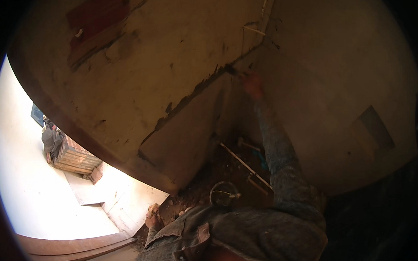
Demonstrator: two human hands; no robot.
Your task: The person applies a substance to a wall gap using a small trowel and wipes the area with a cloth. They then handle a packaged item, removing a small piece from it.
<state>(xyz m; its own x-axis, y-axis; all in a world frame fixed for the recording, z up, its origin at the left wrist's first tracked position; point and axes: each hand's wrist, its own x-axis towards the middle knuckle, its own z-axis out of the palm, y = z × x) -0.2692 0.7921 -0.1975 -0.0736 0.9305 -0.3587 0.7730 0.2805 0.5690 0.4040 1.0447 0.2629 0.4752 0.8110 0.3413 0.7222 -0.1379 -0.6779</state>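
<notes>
My right hand [252, 85] is stretched far up and forward, closed round a small tool with a dark head [232, 70]; dim light hides its exact kind. The tool's head meets a dark, ragged line [189, 98] on the pale wall [169, 58], close to the corner. Low down at my left side, my left hand [153, 219] is closed, with a tan shape at its top that I cannot make out.
On the dark, littered ground are a round bucket-like rim [224, 193] and a long thin stick [244, 165]. A second wall [336, 80] stands at right. Through the bright opening at left are stacked bricks [76, 156] and a curved step [75, 248].
</notes>
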